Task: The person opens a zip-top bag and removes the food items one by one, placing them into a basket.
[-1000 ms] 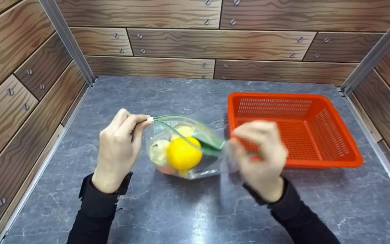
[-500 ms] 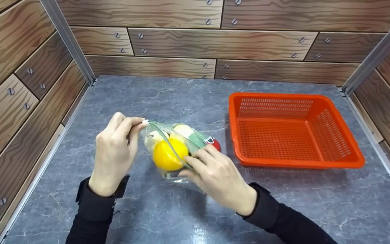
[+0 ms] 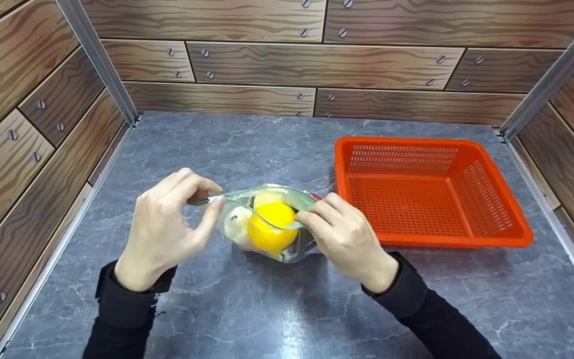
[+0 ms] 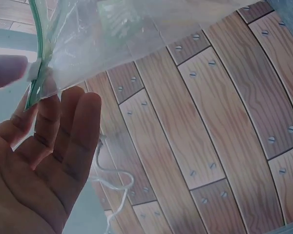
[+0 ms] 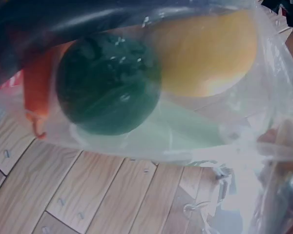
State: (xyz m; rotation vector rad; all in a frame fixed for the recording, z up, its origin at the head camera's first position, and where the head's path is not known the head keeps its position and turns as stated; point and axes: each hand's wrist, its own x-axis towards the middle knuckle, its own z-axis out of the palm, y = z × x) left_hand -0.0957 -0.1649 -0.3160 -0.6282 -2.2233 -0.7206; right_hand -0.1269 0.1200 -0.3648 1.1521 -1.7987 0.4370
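Observation:
A clear zip bag [image 3: 312, 247] with a green seal sits mid-table, its mouth partly parted. My left hand [image 3: 167, 224] pinches the white slider [image 4: 33, 70] at the bag's left corner between thumb and index finger; the other fingers are loosely bent. My right hand [image 3: 344, 239] pinches the right part of the bag's rim. Inside, the head view shows a bright yellow round fruit [image 3: 273, 232] and a pale round one [image 3: 237, 224]. Through the plastic, the right wrist view shows a dark green ball-shaped item [image 5: 107, 83], an orange stemmed piece [image 5: 36, 87] and a long dark piece [image 5: 88, 22].
An orange-red plastic basket [image 3: 406, 242] with slotted walls stands to the right of the bag. The grey marbled table [image 3: 237, 144] is enclosed by wood-patterned panels [image 3: 327, 65] at the back and sides.
My right hand moved left from near the basket onto the bag's rim, then slightly back to the right. The left hand keeps the slider and has come slightly lower. The mouth looks wider than half a second ago.

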